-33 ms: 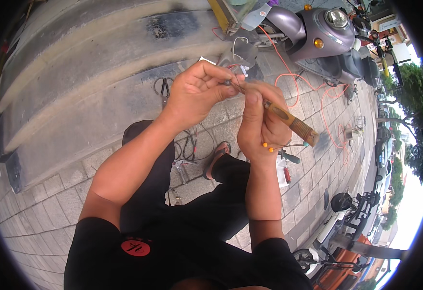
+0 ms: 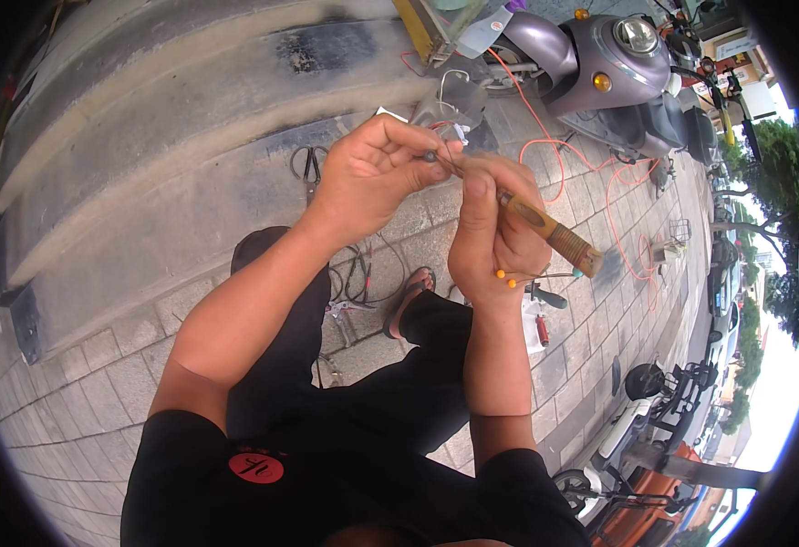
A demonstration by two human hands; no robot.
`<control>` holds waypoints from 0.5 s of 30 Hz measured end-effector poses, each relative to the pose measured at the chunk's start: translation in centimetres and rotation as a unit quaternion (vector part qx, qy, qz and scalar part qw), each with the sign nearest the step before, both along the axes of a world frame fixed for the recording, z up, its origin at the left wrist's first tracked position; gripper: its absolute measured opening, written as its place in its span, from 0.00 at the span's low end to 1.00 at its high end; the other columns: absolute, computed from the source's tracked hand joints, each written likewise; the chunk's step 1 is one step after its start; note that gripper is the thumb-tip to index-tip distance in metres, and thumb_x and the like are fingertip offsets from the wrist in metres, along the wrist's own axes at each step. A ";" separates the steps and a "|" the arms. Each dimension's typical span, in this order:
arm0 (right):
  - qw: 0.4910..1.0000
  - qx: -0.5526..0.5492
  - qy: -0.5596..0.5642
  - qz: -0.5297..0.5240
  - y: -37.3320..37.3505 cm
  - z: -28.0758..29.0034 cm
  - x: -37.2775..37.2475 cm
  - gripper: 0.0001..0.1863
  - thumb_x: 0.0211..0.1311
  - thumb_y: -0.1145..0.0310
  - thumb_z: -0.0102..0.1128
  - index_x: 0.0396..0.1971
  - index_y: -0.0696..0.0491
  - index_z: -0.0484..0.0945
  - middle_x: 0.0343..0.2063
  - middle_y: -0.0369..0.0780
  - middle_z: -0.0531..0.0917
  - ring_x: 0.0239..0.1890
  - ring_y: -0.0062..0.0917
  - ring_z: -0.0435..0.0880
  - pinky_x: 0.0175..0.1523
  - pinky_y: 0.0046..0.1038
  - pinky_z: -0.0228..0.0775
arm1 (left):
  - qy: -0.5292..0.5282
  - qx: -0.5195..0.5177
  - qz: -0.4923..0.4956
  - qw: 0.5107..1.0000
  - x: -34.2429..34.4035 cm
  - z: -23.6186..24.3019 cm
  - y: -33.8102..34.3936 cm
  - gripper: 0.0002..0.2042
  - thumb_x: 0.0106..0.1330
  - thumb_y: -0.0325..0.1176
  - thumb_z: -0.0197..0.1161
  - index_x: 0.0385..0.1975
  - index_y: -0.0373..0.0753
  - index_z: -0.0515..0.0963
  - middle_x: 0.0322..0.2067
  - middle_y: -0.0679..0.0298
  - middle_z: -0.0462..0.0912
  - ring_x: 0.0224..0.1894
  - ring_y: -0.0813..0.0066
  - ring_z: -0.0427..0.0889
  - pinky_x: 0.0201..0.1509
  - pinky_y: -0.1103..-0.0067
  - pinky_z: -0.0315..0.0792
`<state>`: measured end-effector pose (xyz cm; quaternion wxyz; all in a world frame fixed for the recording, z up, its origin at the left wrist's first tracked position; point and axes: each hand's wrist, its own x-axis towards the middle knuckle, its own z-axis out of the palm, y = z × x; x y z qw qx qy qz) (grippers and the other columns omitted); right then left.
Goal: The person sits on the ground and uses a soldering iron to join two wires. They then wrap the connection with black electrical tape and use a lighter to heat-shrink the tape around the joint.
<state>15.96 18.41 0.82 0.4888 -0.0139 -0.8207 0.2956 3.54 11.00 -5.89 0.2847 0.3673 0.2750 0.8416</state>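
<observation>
My left hand pinches a small dark round piece between thumb and fingertips. My right hand is wrapped round a brown wooden-handled tool with a ridged butt end; its handle slants down to the right. Thin dark shafts or wires run between the two hands, which nearly touch. Below the right palm stick out thin stems with orange ball tips and a teal tip; whether that hand holds them or they lie against it, I cannot tell. The tool's working tip is hidden by fingers.
Black-handled scissors lie by the stone steps. Pliers and dark cables are on the paving near my sandalled foot. A red tool lies at right. Beyond are an orange cord and a parked scooter.
</observation>
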 end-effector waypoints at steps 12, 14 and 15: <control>0.999 0.041 -0.013 0.003 0.2 0.1 0.2 0.07 0.69 0.79 0.60 0.44 0.60 0.79 0.42 0.46 0.86 0.43 0.34 0.86 0.51 0.32 0.79 | -0.011 0.000 -0.033 0.999 0.1 0.1 0.0 0.10 0.67 0.17 0.65 0.44 0.34 0.74 0.50 0.55 0.83 0.62 0.61 0.80 0.67 0.66 0.76; 0.999 0.034 -0.021 -0.002 0.1 0.1 0.3 0.07 0.69 0.79 0.59 0.45 0.60 0.78 0.42 0.47 0.86 0.44 0.34 0.87 0.52 0.32 0.79 | -0.023 -0.011 -0.033 0.999 0.2 0.3 -0.1 0.10 0.67 0.17 0.66 0.44 0.33 0.73 0.50 0.55 0.83 0.61 0.63 0.81 0.66 0.68 0.76; 0.999 0.032 -0.021 -0.001 0.1 0.0 0.2 0.07 0.70 0.79 0.59 0.45 0.61 0.78 0.42 0.47 0.86 0.44 0.34 0.87 0.52 0.32 0.80 | -0.029 -0.015 -0.028 0.999 0.3 0.3 0.0 0.11 0.67 0.16 0.66 0.44 0.33 0.73 0.49 0.54 0.84 0.59 0.65 0.81 0.66 0.69 0.77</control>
